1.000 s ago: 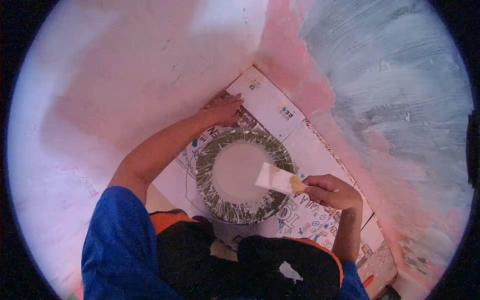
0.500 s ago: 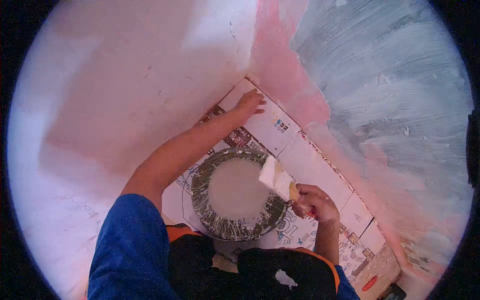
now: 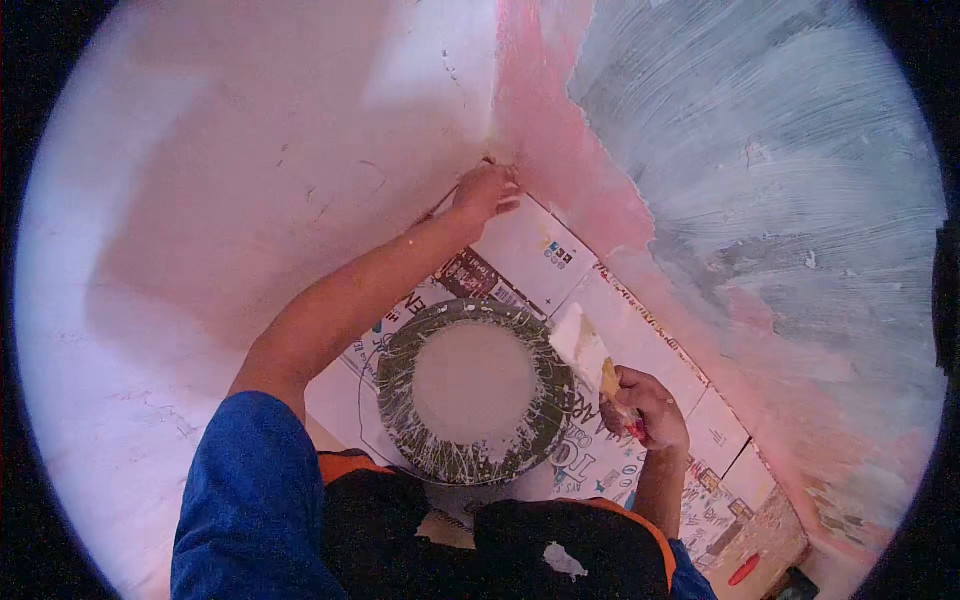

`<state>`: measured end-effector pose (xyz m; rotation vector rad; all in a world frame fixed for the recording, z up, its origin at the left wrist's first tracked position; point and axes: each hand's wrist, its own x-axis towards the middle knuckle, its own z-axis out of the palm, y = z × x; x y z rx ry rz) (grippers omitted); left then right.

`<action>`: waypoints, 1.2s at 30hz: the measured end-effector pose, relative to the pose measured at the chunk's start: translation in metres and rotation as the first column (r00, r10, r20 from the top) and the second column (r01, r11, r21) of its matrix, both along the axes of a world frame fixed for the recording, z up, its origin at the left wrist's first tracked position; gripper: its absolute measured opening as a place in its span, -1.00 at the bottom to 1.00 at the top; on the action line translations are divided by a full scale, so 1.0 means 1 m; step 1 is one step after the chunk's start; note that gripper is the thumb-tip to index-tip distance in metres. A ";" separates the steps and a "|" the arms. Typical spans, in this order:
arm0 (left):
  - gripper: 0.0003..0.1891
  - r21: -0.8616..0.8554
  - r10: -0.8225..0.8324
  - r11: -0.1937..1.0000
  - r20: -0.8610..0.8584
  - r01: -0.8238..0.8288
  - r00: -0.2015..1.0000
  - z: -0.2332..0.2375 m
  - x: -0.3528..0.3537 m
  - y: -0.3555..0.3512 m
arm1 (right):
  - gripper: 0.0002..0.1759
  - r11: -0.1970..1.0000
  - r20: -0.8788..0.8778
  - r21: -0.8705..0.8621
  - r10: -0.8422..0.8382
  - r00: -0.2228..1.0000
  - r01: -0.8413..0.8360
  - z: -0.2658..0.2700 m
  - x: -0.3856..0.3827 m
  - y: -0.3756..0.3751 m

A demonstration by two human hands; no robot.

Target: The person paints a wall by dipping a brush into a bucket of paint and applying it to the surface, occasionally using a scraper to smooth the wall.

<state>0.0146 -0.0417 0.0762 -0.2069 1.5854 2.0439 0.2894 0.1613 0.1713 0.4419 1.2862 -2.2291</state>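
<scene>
My right hand (image 3: 650, 408) grips a paintbrush (image 3: 582, 345) by its handle. White paint covers the bristles, which point up and left just beyond the right side of a bucket (image 3: 556, 355). Pale paint (image 3: 475, 380) lies inside the bucket, and streaks of it splash the dark inner wall. At the far corner of the printed cardboard (image 3: 525, 240), where the two walls meet, my left hand (image 3: 488, 193) reaches with bent fingers slightly apart. They appear to touch the cardboard's edge, and I see nothing held in them.
A pale wall (image 3: 250, 180) rises on the left. The right wall (image 3: 760, 150) has a grey brushed coat over pink. Cardboard covers the floor up to the walls, and a red oval mark (image 3: 743, 570) shows at lower right. The bucket stands close to my body.
My left hand has moved up to the cardboard's far corner. My right hand has carried the paintbrush right, away from over the bucket's rim. The view has shifted slightly.
</scene>
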 end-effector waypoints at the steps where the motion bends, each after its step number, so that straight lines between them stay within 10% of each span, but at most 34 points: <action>1: -0.89 0.037 0.139 0.990 0.026 -0.139 0.990 0.006 -0.002 0.003 | -0.77 1.000 -0.009 -0.012 -0.010 1.000 0.010 0.001 -0.003 -0.003; 5: -0.80 0.066 0.235 0.971 -0.106 -0.229 0.966 0.020 0.010 0.007 | -0.77 0.987 0.011 0.154 -0.054 0.998 0.052 0.017 -0.017 -0.021; 10: -0.75 -0.570 -0.344 0.805 -0.223 0.164 0.912 -0.021 0.035 -0.060 | -0.77 0.979 -0.007 0.101 -0.179 0.984 0.179 0.017 -0.055 -0.032; 13: -0.69 -0.816 -0.534 0.578 -0.389 -0.011 0.751 -0.046 0.041 -0.093 | -0.80 0.971 0.064 -0.019 -0.235 0.970 0.236 0.003 -0.096 -0.054; 16: -0.69 -0.822 -0.733 0.566 -0.465 0.065 0.496 -0.080 0.033 -0.110 | -0.80 0.973 0.139 -0.052 -0.215 0.967 0.224 -0.026 -0.141 -0.074; 19: -0.64 -0.871 -0.822 0.385 -0.173 0.304 0.543 -0.083 0.045 -0.108 | -0.89 0.981 0.166 -0.141 -0.109 0.980 0.133 -0.068 -0.180 -0.091; 26: -0.67 -0.869 -0.877 0.384 -0.237 0.312 0.418 -0.086 0.039 -0.118 | -0.90 0.965 0.041 -0.056 -0.255 0.966 0.257 -0.110 -0.244 -0.133; 31: -0.60 -0.936 -0.908 0.321 -0.261 0.145 0.328 -0.096 0.040 -0.111 | -0.89 0.895 -0.198 -0.103 -0.445 0.873 0.433 -0.009 -0.202 -0.158; 35: -0.49 -0.903 -0.867 0.430 -0.411 0.006 0.282 -0.167 0.036 -0.103 | -0.87 0.938 0.066 -0.074 -0.335 0.940 0.339 -0.010 -0.178 -0.152; 36: -0.43 -0.954 -0.917 0.272 -0.296 -0.122 0.269 -0.127 0.033 -0.093 | -0.87 0.947 0.157 -0.027 -0.313 0.937 0.321 -0.020 -0.179 -0.153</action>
